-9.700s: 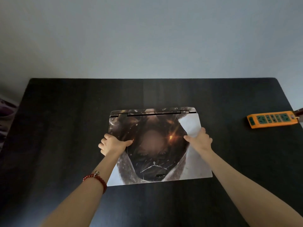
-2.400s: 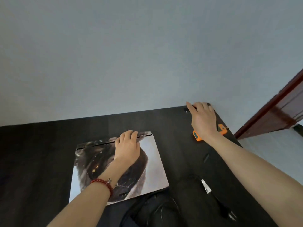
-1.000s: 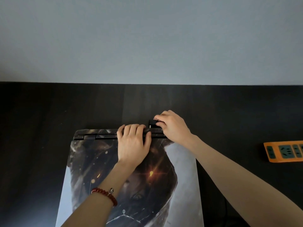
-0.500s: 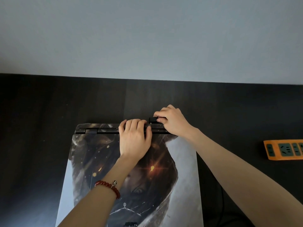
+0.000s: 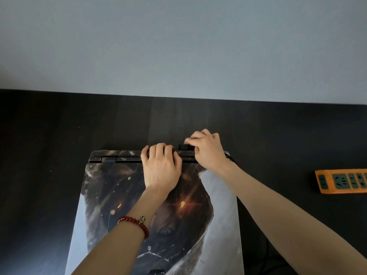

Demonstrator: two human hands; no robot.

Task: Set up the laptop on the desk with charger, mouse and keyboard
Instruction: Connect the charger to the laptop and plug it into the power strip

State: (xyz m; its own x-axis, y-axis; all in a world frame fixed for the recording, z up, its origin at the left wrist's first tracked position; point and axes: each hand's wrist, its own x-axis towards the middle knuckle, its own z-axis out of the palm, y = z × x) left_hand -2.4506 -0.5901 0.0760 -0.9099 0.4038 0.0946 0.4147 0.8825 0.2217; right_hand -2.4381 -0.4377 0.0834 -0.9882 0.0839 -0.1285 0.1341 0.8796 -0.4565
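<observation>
A closed laptop (image 5: 111,195) with a dark picture skin on its lid lies flat on the black desk (image 5: 59,126). My left hand (image 5: 161,167) rests palm down on the lid, fingers curled over the rear hinge edge. My right hand (image 5: 206,149) pinches a small black charger plug (image 5: 183,146) at the laptop's rear edge, just right of the left hand. A thin black cable (image 5: 231,158) runs from under that hand past the lid's right rear corner. No mouse or keyboard is in view.
An orange power strip (image 5: 341,181) with green sockets lies on the desk at the right edge. A plain grey wall (image 5: 178,46) stands directly behind the desk. Dark cable loops (image 5: 266,262) lie near the front right by my forearm.
Over the last second both hands have stayed at the laptop's rear edge with the plug pinched in the right one. Earlier, my right hand had reached to the desk's far right.
</observation>
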